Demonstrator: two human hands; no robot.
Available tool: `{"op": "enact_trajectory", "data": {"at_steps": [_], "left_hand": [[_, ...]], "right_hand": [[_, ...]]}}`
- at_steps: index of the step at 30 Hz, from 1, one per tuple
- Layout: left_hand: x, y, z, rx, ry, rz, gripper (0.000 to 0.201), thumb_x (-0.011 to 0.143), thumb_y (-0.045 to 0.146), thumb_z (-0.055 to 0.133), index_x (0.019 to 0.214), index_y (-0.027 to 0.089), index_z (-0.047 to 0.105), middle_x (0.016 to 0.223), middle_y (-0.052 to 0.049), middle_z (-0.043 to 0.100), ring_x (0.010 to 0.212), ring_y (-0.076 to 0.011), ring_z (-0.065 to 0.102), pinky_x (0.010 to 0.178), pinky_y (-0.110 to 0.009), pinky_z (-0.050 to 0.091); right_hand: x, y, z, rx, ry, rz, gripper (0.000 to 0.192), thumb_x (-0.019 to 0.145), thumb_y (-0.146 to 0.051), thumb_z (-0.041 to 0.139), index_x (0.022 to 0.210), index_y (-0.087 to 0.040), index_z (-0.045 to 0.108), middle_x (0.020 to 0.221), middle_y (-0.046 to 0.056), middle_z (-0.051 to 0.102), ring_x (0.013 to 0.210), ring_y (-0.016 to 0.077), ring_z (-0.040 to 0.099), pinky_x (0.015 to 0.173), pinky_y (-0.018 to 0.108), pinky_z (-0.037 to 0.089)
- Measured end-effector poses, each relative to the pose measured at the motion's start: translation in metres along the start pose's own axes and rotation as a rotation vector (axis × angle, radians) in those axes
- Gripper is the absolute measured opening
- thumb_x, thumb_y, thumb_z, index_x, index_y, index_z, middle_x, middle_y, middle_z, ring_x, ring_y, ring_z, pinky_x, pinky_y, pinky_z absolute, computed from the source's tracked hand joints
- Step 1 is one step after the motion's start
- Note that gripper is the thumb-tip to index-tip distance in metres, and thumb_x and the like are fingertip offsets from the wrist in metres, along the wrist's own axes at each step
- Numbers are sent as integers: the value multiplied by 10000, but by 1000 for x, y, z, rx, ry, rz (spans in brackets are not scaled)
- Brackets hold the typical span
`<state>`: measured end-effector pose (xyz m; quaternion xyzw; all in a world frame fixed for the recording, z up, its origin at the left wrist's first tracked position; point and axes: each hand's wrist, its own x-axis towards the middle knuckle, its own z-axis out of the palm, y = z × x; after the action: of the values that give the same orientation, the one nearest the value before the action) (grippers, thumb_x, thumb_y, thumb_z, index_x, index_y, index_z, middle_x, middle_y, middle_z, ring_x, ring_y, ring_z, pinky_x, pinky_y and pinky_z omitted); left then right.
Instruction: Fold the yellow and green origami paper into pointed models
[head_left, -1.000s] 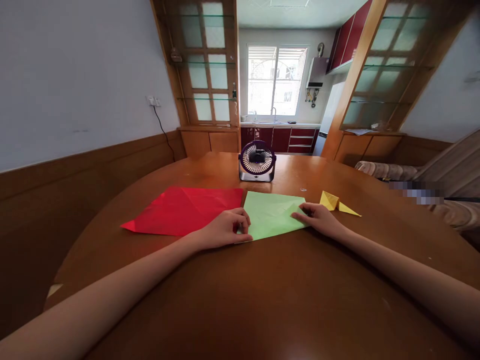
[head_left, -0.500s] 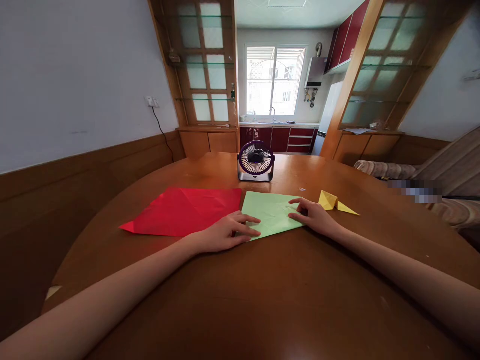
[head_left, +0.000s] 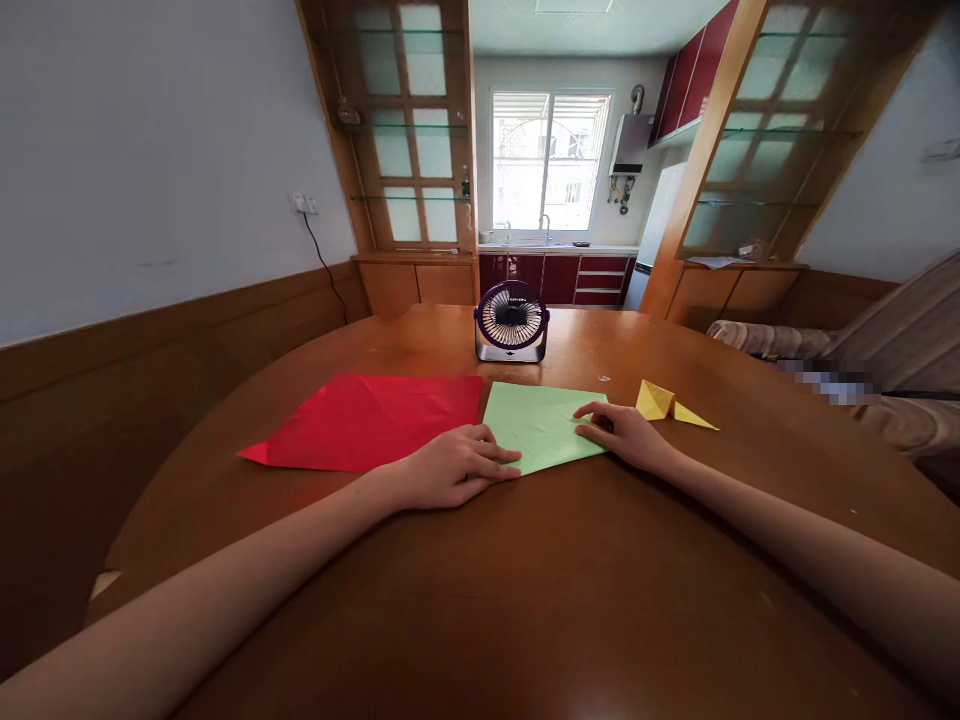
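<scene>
A light green sheet of paper [head_left: 536, 425], folded along its near edge, lies flat on the table in front of me. At its near left corner is my left hand [head_left: 457, 468], palm down, with thumb and forefinger close together on the edge. My right hand [head_left: 626, 435] rests on the sheet's right side, forefinger and thumb apart and fingertips touching the paper. A larger red sheet of paper [head_left: 375, 420] with a pointed left end lies left of the green one, partly behind my left hand. Just beyond my right hand is a yellow folded paper shape [head_left: 656, 400].
A small purple desk fan [head_left: 513, 318] stands on the round wooden table [head_left: 480, 620] behind the green sheet. Farther back are glass-shelved cabinets [head_left: 412, 150] and a kitchen with a window [head_left: 551, 160]. A striped sofa [head_left: 907, 340] is at the right.
My left hand's fingers have drawn closer together at the green sheet's near left corner. My right hand has shifted slightly left and stays on the sheet.
</scene>
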<state>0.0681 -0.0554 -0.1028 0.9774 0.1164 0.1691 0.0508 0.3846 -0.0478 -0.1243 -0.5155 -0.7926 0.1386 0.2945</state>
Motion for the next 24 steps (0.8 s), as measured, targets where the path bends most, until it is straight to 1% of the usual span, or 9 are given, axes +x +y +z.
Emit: {"op": "enact_trajectory", "data": {"at_steps": [6, 9, 12, 14, 16, 19, 24], "left_hand": [[1, 3, 2, 28, 4, 46, 386, 922, 142, 429, 1244, 234, 622, 1254, -73, 646, 1126, -232, 588, 953, -403, 477], [2, 7, 5, 21, 11, 67, 384, 907, 124, 417, 1227, 180, 621, 1258, -106, 638, 1155, -235, 587, 981, -397, 475], [5, 13, 5, 16, 14, 62, 352, 909, 123, 407, 1180, 132, 631, 1224, -129, 649, 1130, -233, 595, 972, -372, 477], [8, 17, 4, 15, 9, 34, 327, 932, 150, 398, 1156, 136, 636, 1188, -126, 658, 1100, -227, 599, 958, -358, 474], [11, 20, 5, 32, -9, 8, 325, 960, 202, 393, 1188, 143, 617, 1157, -130, 649, 1057, -229, 598, 931, -357, 472], [15, 21, 7, 78, -39, -11, 371, 988, 295, 385, 1262, 131, 573, 1087, -143, 618, 976, -233, 582, 885, -354, 466], [20, 23, 10, 156, -69, -23, 441, 999, 405, 354, 1260, 134, 585, 979, -120, 569, 901, -224, 535, 856, -341, 439]], "right_hand": [[0, -2, -1, -12, -12, -20, 350, 884, -481, 523, 957, -186, 699, 664, 13, 583, 610, 149, 471, 583, 277, 365], [1, -2, -1, -14, -6, -37, 349, 885, -480, 526, 948, -186, 704, 697, 25, 621, 629, 156, 504, 607, 286, 392], [1, -2, -1, -16, -6, -43, 357, 886, -486, 523, 951, -187, 705, 713, 32, 637, 631, 159, 511, 607, 290, 401], [1, -1, -1, -14, -7, -43, 363, 884, -490, 522, 951, -184, 706, 704, 31, 631, 624, 157, 504, 596, 288, 399], [1, -1, 0, -13, -4, -40, 365, 883, -489, 524, 950, -181, 708, 689, 28, 621, 618, 154, 499, 586, 283, 395], [1, -1, 0, -16, -3, -41, 359, 883, -480, 528, 949, -179, 710, 697, 31, 629, 625, 154, 504, 591, 282, 395], [1, -1, -1, -11, -6, -51, 345, 887, -468, 530, 960, -182, 709, 726, 30, 647, 643, 158, 518, 613, 285, 401]]}}
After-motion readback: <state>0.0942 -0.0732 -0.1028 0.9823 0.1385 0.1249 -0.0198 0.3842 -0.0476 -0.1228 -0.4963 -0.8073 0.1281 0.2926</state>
